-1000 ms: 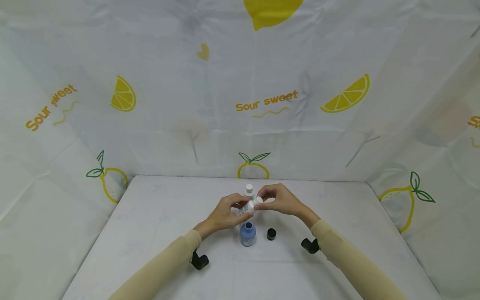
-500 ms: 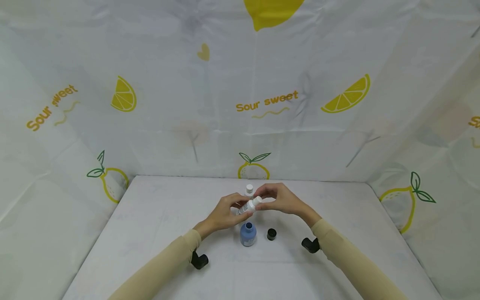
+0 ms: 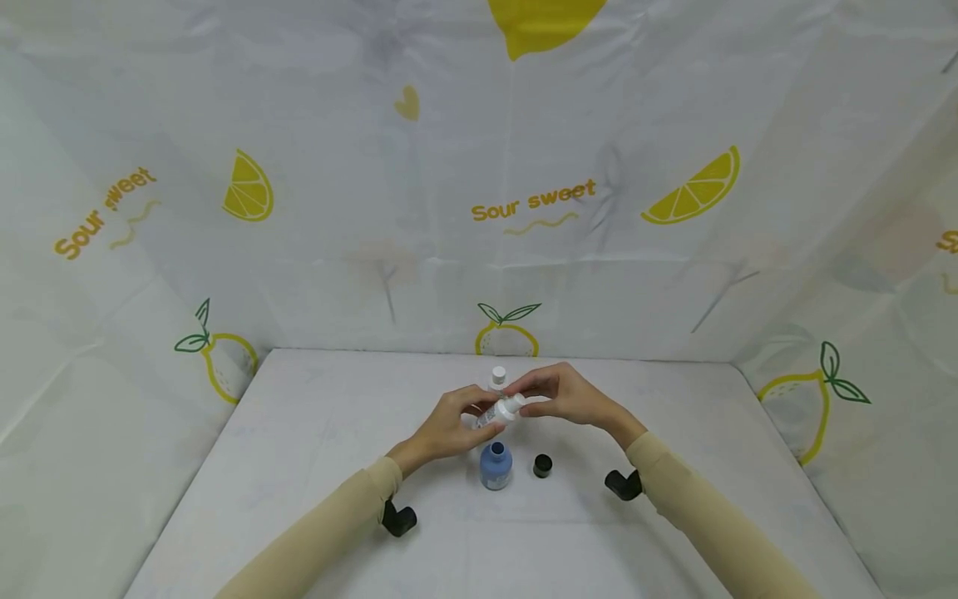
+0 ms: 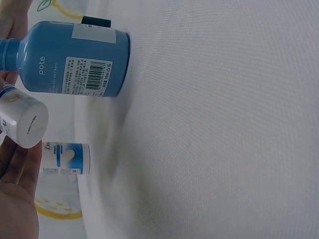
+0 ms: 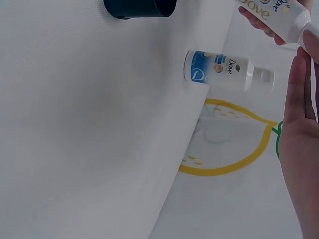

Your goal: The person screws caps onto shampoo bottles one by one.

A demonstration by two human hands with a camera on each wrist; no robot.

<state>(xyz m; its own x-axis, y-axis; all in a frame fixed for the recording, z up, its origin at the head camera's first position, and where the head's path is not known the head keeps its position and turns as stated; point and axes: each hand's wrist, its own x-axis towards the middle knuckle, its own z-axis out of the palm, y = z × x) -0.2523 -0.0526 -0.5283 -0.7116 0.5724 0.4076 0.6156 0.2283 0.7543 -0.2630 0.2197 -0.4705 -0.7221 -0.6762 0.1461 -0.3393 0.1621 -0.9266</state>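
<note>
My left hand [image 3: 445, 426] grips a small white Dove bottle [image 3: 491, 414], tilted with its top up to the right. Its white cap [image 3: 516, 401] is pinched between the thumb and fingers of my right hand [image 3: 565, 394]. Below them a blue bottle [image 3: 496, 471] stands upright with its mouth uncovered. In the left wrist view this blue bottle [image 4: 45, 59] shows a barcode label, and the held bottle [image 4: 31, 122] shows its base. A second white Dove bottle [image 5: 222, 69], capped, stands behind the hands, partly hidden in the head view.
A black cap [image 3: 542, 466] lies on the white table [image 3: 329, 399], right of the blue bottle. Behind the table's back edge hangs a white sheet [image 3: 337, 249] with lemon prints. Black camera mounts [image 3: 399, 521] hang below both wrists.
My right hand has shifted slightly, its fingers turning about the cap of the held bottle. My left hand and the standing bottles stay in place.
</note>
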